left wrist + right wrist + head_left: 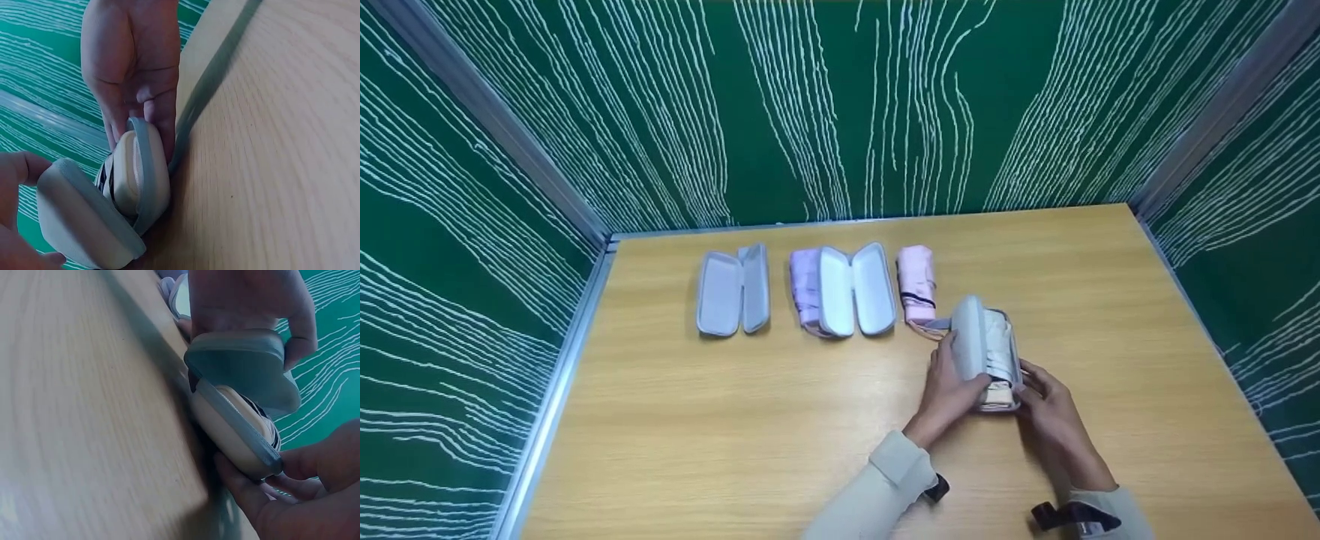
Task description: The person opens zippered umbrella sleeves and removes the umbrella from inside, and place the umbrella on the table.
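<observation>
My left hand [949, 390] grips the half-raised lid of a pale grey-green hard case [969, 341]. A folded compact umbrella [997, 349], cream with a dark band, lies in the other half of this case. From the right, my right hand [1054, 412] holds that half by its side, thumb near the rim. In the left wrist view the case lid [84, 214] leans over the umbrella's cream end [126, 174]. Seen from the right wrist, the fingers of the right hand [315, 495] curl under and around the lower shell [233, 433].
Just left of the case lies a folded pink umbrella [916, 281]. Farther left, an open pale blue case [874, 292] partly covers a purple folded umbrella [805, 281]. Another open grey case [720, 292] stands at the far left. Green walls with white lines border the wooden table [697, 435].
</observation>
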A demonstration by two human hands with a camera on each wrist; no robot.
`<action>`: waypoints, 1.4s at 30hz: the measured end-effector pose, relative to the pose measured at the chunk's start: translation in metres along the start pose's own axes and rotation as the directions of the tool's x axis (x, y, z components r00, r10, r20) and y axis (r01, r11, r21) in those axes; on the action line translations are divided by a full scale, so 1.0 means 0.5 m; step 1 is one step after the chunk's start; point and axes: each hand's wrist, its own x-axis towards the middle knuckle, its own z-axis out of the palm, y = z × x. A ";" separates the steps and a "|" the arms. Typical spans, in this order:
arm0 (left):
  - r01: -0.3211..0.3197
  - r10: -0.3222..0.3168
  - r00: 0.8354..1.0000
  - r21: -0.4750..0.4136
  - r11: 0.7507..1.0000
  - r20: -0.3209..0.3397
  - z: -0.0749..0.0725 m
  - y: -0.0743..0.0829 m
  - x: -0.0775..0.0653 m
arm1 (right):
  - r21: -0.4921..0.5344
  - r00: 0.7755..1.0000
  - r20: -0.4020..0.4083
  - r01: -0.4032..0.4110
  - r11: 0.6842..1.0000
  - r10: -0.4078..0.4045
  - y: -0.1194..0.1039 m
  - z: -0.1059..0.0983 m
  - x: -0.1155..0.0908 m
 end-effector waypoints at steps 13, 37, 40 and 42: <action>-0.053 0.053 0.999 0.056 0.997 0.005 -0.031 0.000 0.007 | 0.025 1.000 -0.016 -0.001 1.000 0.001 -0.003 -0.006 0.000; -0.224 0.212 0.974 0.178 0.958 0.082 -0.081 -0.019 0.022 | -0.009 1.000 0.017 -0.007 1.000 0.008 0.002 -0.012 0.004; -0.218 0.213 0.975 0.113 0.969 0.057 -0.084 -0.029 0.025 | -0.031 1.000 0.010 -0.005 1.000 0.005 0.002 -0.015 0.005; -0.191 0.190 0.980 0.030 0.981 0.053 -0.086 -0.034 0.027 | -0.038 1.000 0.002 -0.002 0.999 0.002 0.003 -0.018 0.007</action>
